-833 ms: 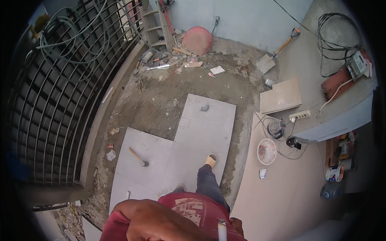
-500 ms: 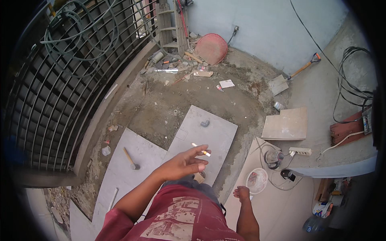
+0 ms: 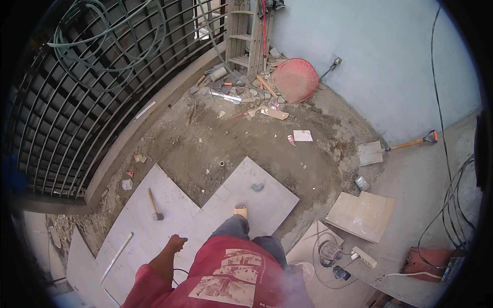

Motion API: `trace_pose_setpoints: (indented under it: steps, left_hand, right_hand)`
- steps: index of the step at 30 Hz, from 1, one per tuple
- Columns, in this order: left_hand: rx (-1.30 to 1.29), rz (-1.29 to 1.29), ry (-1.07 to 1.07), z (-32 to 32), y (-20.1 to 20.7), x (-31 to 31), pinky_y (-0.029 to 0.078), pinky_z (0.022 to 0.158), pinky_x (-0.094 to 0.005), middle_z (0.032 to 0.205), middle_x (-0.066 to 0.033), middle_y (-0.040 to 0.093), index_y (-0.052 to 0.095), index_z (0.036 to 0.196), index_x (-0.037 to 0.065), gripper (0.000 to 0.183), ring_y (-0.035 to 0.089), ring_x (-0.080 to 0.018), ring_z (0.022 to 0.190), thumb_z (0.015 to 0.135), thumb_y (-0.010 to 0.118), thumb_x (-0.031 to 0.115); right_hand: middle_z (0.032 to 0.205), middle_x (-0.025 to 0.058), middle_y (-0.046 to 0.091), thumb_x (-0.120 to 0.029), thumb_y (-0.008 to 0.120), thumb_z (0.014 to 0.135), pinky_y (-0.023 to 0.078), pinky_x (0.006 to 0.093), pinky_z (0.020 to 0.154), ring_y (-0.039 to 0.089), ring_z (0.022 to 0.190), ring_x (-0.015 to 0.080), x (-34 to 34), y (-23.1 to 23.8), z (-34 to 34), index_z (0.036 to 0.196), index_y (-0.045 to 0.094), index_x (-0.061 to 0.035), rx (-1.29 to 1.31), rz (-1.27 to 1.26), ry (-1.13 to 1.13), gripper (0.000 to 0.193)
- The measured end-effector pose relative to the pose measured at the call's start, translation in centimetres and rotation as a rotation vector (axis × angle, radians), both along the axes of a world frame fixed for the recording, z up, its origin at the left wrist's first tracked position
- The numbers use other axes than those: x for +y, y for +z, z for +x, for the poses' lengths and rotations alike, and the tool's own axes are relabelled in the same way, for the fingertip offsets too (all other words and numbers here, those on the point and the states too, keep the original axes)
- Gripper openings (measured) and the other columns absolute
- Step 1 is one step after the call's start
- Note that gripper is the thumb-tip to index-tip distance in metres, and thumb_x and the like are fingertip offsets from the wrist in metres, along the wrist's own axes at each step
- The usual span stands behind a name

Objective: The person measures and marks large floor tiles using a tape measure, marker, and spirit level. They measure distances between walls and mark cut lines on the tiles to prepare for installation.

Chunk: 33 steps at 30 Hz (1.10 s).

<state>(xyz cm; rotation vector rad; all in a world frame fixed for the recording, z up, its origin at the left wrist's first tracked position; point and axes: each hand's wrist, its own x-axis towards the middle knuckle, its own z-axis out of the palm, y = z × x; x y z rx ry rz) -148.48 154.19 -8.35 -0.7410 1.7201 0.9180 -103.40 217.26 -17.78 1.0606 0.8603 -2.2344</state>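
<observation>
Low at my left side hangs my left hand (image 3: 177, 242), small in the view, its fingers curled together. No cigarette shows in it, and what the fingers enclose, if anything, is hidden. Below and around it lie large pale floor tiles (image 3: 169, 192). A mallet (image 3: 155, 212) with a wooden handle rests on the left tile, and a long pale strip (image 3: 116, 257) lies nearer. On the middle tile sit a grey elbow pipe fitting (image 3: 257, 187) and my shod foot (image 3: 240, 209). My right hand is out of view. Faint smoke drifts beside my shirt at the lower right.
Beyond the tiles is rough bare ground with rubble, a red round tub (image 3: 295, 80) and a wooden ladder (image 3: 244, 38). A barred fence (image 3: 77, 133) curves along the left. At right are a shovel (image 3: 395, 148), cut tiles (image 3: 362, 215), a power strip (image 3: 364, 257) and cables.
My left hand, which held a cigarette over the middle tile, has dropped back to my left side. My right hand has left the view. The view has shifted, and my foot now shows.
</observation>
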Motion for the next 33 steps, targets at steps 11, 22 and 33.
trace_pose_setpoints:
  steps: [11, 22, 33]
  left_hand:
    - [0.546, 0.038, 0.183, -22.3, 6.3, 16.0, 0.053, 0.088, -0.0360, 0.118, -0.0225, 0.068, 0.042, 0.144, -0.008, 0.078, 0.068, -0.0278, 0.105, 0.086, 0.073, 0.034]
    - [0.434, -0.260, -0.080, -13.2, -3.6, 16.3, 0.054, 0.061, -0.0345, 0.095, -0.0167, 0.070, 0.057, 0.133, 0.005, 0.056, 0.069, -0.0242, 0.081, 0.084, 0.074, 0.027]
    - [-0.053, -0.117, 0.616, -21.0, -5.4, 17.0, 0.056, 0.062, -0.0399, 0.082, -0.0173, 0.067, 0.065, 0.112, -0.004, 0.045, 0.068, -0.0256, 0.070, 0.088, 0.070, 0.034]
  right_hand:
    - [0.080, 0.0117, 0.064, -0.014, 0.060, 0.090, 0.052, 0.0393, 0.057, 0.065, 0.069, 0.0264, 4.4, 9.5, -34.5, 0.108, 0.063, -0.0017, -0.398, 0.484, 0.161, 0.022]
    - [0.081, 0.0074, 0.063, -0.020, 0.054, 0.095, 0.055, 0.0385, 0.062, 0.064, 0.068, 0.0220, 23.3, 18.6, -71.6, 0.103, 0.059, -0.0061, -0.117, 0.787, 0.186, 0.017]
    - [0.084, 0.0128, 0.069, -0.018, 0.065, 0.087, 0.056, 0.0359, 0.062, 0.069, 0.070, 0.0224, 0.3, 15.7, -90.9, 0.097, 0.067, 0.0003, 0.103, 0.852, 0.957, 0.022]
